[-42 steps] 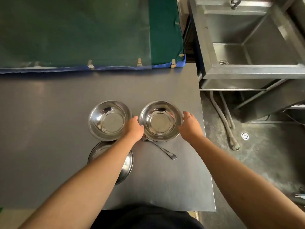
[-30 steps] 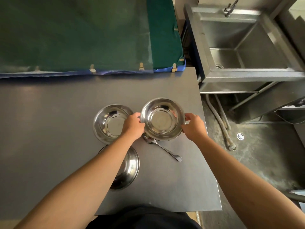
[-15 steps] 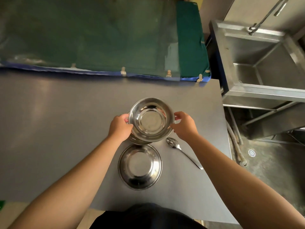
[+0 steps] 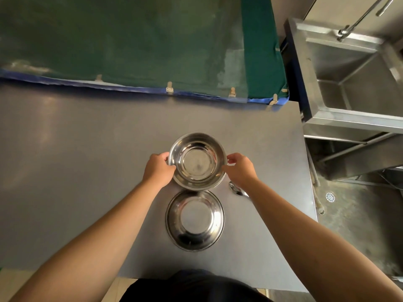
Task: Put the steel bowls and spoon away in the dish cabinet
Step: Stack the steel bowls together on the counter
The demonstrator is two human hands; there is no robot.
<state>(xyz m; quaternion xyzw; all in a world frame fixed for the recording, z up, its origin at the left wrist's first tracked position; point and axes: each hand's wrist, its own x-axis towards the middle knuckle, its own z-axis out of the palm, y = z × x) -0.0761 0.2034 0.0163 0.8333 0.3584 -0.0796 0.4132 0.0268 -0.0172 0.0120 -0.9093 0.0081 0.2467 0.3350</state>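
Fingertips (image 4: 166,157) of the left hand (image 4: 157,170) curl over the left rim of the top bowl (image 4: 197,160), thumb side pressed against its outer wall. Across from them, the right hand (image 4: 239,168) pinches the right rim between thumb and bent fingers. Both hands are closed on that one bowl, gripping it from opposite sides.

The top bowl sits nested in a second steel bowl (image 4: 214,184), of which only a thin crescent of rim shows along the near and right edge. Whether the held bowl is fully seated or lifted slightly clear of the lower one cannot be told from here.

Just nearer the person, a third bowl (image 4: 194,220) rests alone and upright on the grey table (image 4: 87,149), its far rim almost meeting the stacked pair. The spoon (image 4: 237,190) lies on the table to the right of the bowls, its head showing just beside the right wrist and its handle hidden beneath the forearm.

Beyond the table runs a green cloth (image 4: 130,40) with a blue edge held by clips. To the right stands a steel sink (image 4: 353,118), and below it a concrete floor with a small round drain (image 4: 330,196).
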